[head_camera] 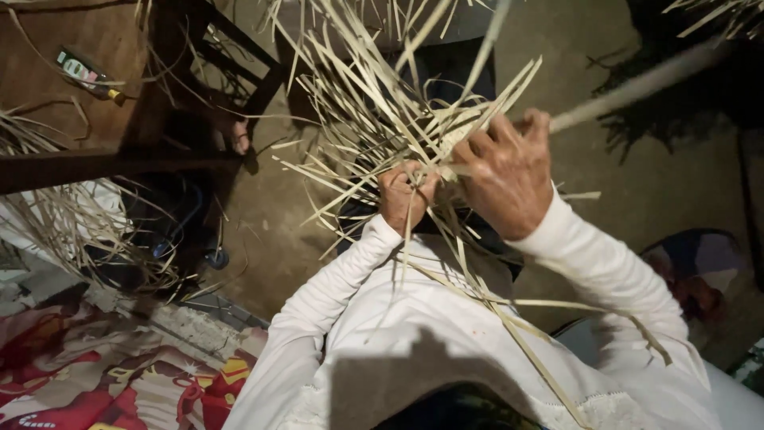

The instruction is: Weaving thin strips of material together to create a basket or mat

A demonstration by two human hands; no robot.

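Your left hand [406, 197] is closed in a fist around a gathered clump of pale flat strips [374, 119], right where they cross in front of your chest. Your right hand [505, 175] sits just beside it, fingers curled over the same clump, with one long strip [637, 86] pinched and running off to the upper right. The loose ends fan up and outward above both hands, and several strips trail down across your white long-sleeved top [414, 318], so the strips themselves hide much of your left fingers and the spot where the two hands meet.

To your left stands a dark wooden desk [48, 103] with a small green-and-white tube [83, 73] lying on it. More loose strips [72, 215] are heaped below its edge, over a dark object I cannot make out. A red patterned cloth [103, 382] lies at the lower left. The bare concrete floor [263, 223] shows between the desk and you.
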